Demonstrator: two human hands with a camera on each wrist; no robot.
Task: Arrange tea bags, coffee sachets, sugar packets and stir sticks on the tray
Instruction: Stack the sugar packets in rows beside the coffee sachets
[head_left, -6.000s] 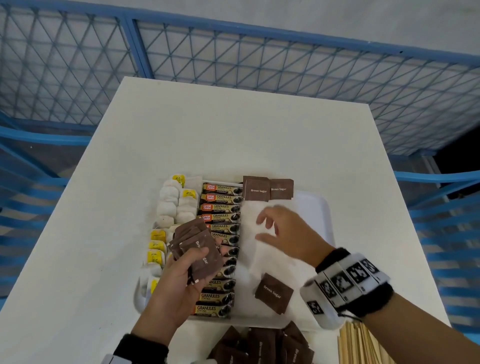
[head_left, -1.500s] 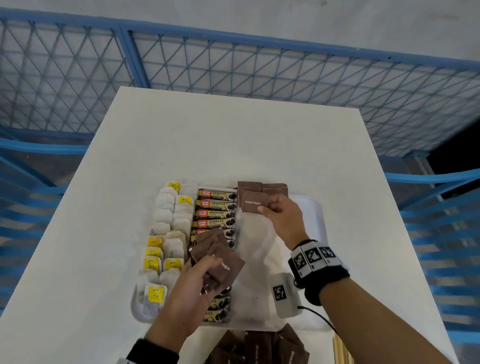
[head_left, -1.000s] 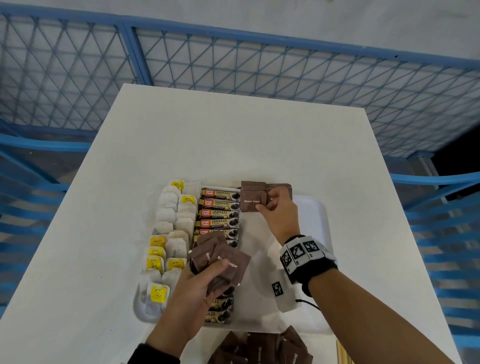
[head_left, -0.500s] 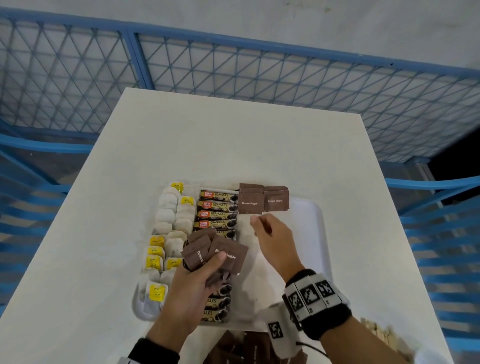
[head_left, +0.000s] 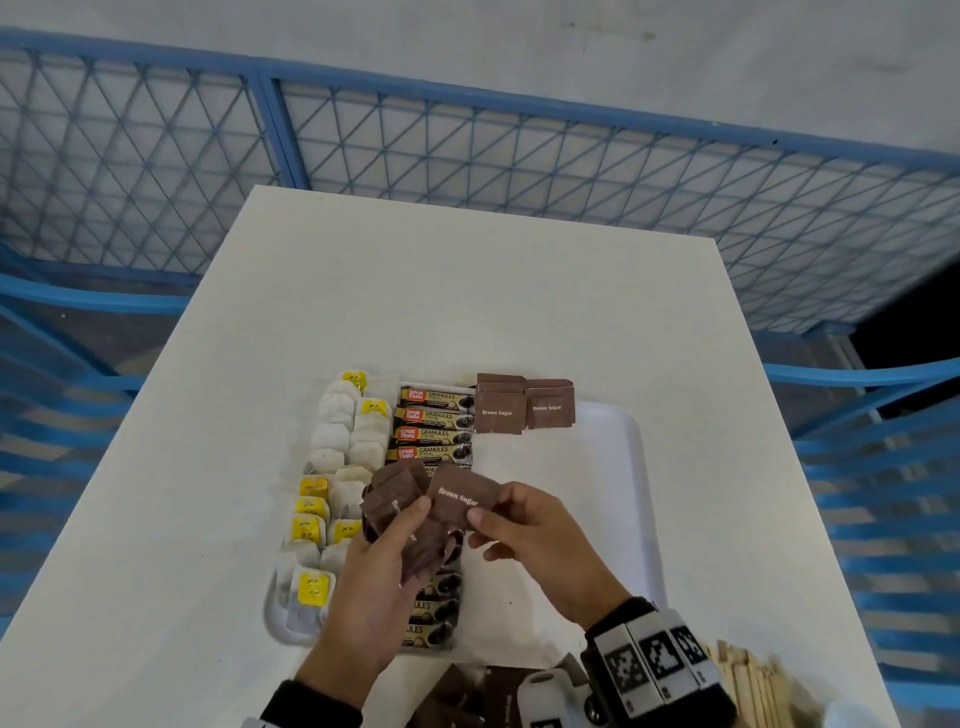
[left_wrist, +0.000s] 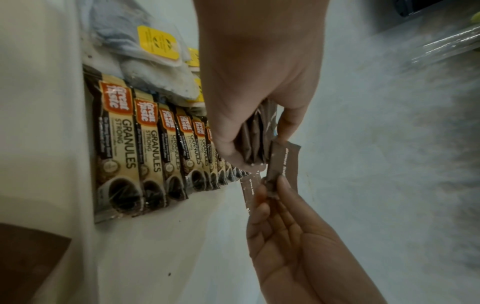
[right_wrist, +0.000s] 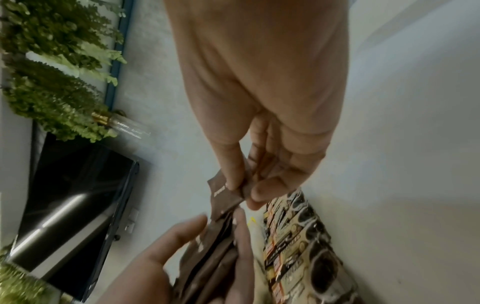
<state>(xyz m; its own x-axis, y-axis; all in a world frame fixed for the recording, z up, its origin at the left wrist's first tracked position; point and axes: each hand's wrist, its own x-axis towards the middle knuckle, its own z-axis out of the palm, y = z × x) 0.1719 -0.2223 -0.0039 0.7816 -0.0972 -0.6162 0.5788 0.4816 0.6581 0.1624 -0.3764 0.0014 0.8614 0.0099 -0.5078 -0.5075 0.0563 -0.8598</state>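
The right hand (head_left: 535, 540) had been drawn back from the tray (head_left: 636, 467) to pinch one sugar packet (head_left: 460, 499) off the fan clamped in the left hand (head_left: 384, 561). Neighbouring packets could be dragged loose and dropped onto the coffee sachets (head_left: 434, 426).

Bare tray (head_left: 631, 499) floor right of coffee sachets (head_left: 434, 423), below two brown sugar packets (head_left: 524, 405); both hands above it.

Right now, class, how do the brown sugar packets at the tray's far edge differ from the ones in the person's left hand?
The packets on the tray lie flat, side by side; the bunch in the left hand is fanned and held above the coffee sachets. The right hand pinches one packet of that bunch. All are brown and labelled Brown Sugar.
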